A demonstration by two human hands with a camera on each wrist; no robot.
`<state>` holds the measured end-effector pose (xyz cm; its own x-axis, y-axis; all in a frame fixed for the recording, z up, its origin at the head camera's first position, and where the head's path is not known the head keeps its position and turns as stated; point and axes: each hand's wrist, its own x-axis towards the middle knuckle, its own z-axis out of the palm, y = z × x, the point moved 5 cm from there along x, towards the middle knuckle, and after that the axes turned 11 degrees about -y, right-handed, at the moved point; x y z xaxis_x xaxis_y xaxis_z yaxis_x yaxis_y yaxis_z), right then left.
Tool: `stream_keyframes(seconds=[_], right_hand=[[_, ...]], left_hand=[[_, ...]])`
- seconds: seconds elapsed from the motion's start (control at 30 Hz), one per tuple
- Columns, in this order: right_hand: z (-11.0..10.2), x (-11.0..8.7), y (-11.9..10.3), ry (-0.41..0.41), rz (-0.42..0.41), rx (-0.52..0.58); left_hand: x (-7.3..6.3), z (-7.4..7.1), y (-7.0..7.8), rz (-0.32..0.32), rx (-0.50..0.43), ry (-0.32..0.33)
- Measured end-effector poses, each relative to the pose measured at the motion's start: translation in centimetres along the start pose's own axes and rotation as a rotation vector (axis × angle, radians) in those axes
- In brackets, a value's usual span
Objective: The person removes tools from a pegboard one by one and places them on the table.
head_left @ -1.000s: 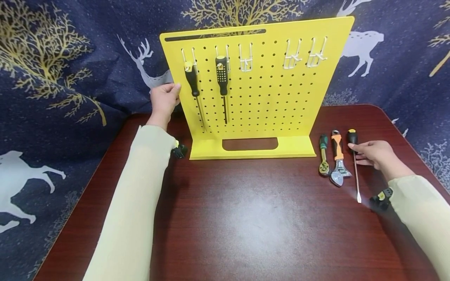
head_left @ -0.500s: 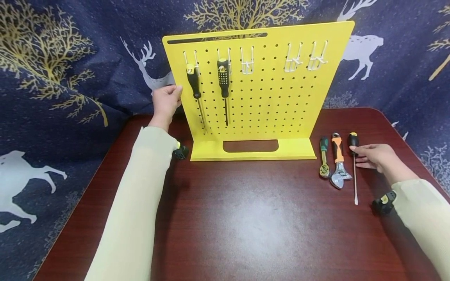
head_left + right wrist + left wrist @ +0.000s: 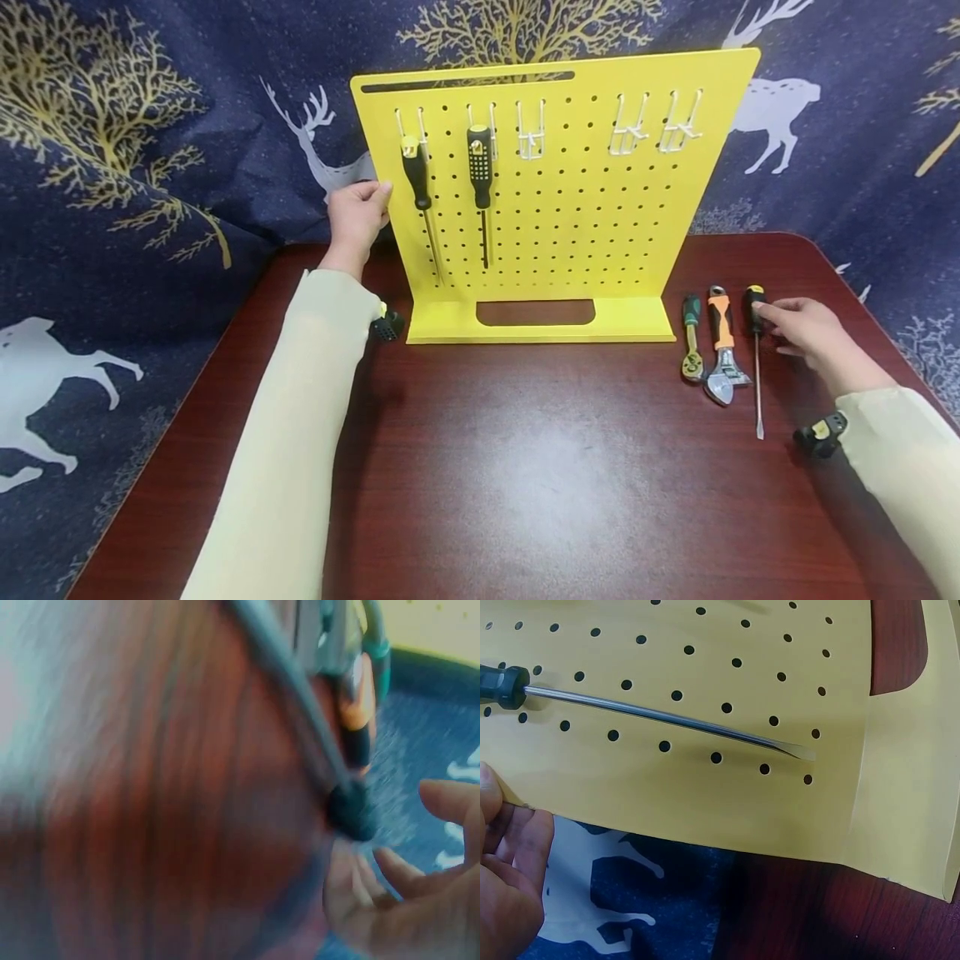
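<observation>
My left hand [image 3: 354, 218] pinches the left edge of a yellow pegboard [image 3: 577, 208] standing upright on the table. Two screwdrivers hang by their handles on white hooks: a slim black-handled one [image 3: 417, 179] near that edge and a patterned one [image 3: 481, 171] beside it. At the right, my right hand [image 3: 812, 335] is at the black handle of a flat-blade screwdriver [image 3: 757, 375] lying on the table. In the blurred right wrist view, thumb and fingers spread apart beside its handle [image 3: 351, 814]. Left of it lie an orange-handled adjustable wrench [image 3: 722, 333] and a green-handled ratchet [image 3: 691, 333].
A white double hook [image 3: 531, 143] sits mid-board, with two more hooks [image 3: 679, 133] toward the upper right. The pegboard's foot [image 3: 442, 325] rests on the dark red table [image 3: 540, 467]. Close behind hangs a blue cloth [image 3: 225, 150] with deer and trees.
My right fingers have loosened and spread at the screwdriver's handle, and the thumb sits slightly higher. The screwdriver's tip has swung a little left. My left hand keeps its hold on the board.
</observation>
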<state>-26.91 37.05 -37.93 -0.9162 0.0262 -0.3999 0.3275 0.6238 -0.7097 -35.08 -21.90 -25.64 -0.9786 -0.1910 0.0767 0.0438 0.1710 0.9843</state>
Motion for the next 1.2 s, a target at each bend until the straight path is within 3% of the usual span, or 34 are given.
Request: stream_keyframes(seconds=[0.13,0.27,0.37,0.6,0.8,0.97,1.2], right_hand=[[0.2,-1.0,-2.8,0.175,-0.048,-0.046],[1.1,-2.2,-6.5,0.309,-0.160,0.074],[2.3,-3.1,-9.2,0.339,-0.249,0.163],[5.8,-4.6,-14.3,0.296,-0.400,0.313],[9.0,-4.4,-17.9,0.245,-0.549,0.479],[11.5,-4.0,-20.9,0.145,-0.646,0.467],[14.9,-2.7,-24.6,-0.020,-0.701,0.451]], left_hand=[[0.0,0.1,0.3,0.020,-0.021,-0.014],[0.1,0.3,0.3,0.011,-0.019,-0.014],[0.3,0.4,0.1,0.000,-0.002,-0.008],[0.6,0.7,0.0,0.016,0.014,-0.007],[0.3,0.5,0.0,0.017,0.007,-0.005],[0.1,0.2,0.0,0.007,0.018,-0.007],[0.2,0.0,0.0,0.004,0.024,-0.006]])
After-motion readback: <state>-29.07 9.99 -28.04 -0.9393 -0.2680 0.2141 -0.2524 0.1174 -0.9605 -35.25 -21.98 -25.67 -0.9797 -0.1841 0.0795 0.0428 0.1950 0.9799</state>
